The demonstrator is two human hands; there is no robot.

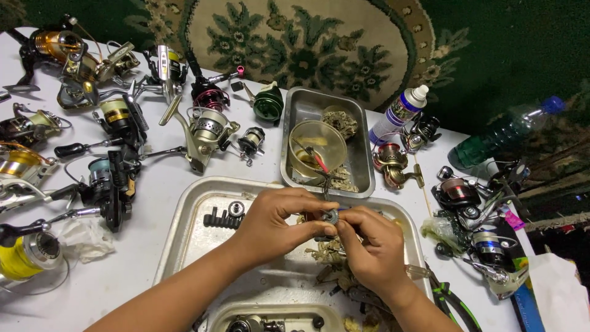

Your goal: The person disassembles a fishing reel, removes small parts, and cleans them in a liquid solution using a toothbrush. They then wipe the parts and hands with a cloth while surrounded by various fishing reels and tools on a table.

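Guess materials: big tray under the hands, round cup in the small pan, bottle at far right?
Big tray: looks like metal, dull silver with soft reflections and scuffs. Round cup: probably clear yellowish plastic, since its contents show through. Bottle: likely clear plastic, see-through green tint, blue cap.

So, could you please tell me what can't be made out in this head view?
- Small metal part: mostly covered by the fingertips of the left hand and right hand; its kind is unclear.
- Lower tray: cut off by the bottom edge.
- Contents of the plastic cup in the small steel pan: too small to identify.
- Green-handled pliers: partly cut off by the bottom edge.
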